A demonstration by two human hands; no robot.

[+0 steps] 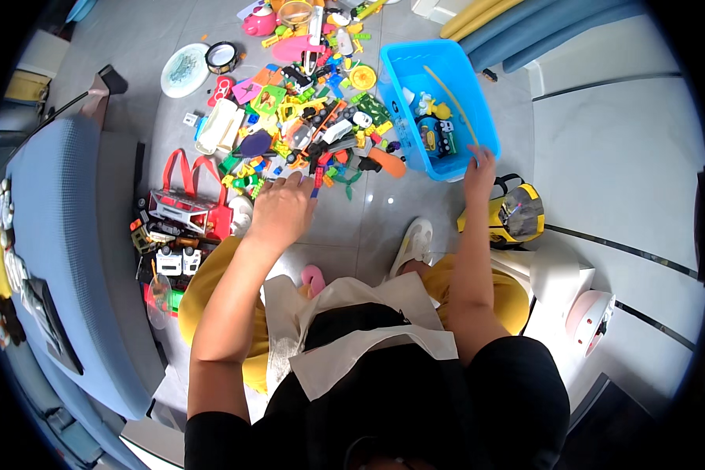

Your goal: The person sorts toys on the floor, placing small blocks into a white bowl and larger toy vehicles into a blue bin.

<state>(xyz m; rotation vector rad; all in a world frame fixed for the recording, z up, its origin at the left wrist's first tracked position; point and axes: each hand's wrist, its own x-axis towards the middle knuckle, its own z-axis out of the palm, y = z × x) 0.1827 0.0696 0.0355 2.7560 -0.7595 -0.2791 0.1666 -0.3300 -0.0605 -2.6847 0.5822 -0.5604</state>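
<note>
A large heap of plastic toys and building blocks lies on the grey tiled floor ahead of me. My left hand (286, 205) is over the near edge of the heap, palm down; its fingertips are by small blocks, and what lies under them is hidden. My right hand (480, 167) is at the near right corner of a blue plastic bin (408, 144), its fingers closed around the lower end of a thin yellow stick (453, 104). The stick slants across the inside of the bin. Below it in the bin are a toy truck (446, 138), a yellow toy (442, 110) and other small toys.
A red-handled bag (222, 217) and several toy vehicles (168, 260) are by my left leg. A blue sofa (64, 235) borders the left side. A yellow and black bag (520, 212) stands right of the bin, near white cabinets (617, 158). A white round lid (185, 70) lies beyond.
</note>
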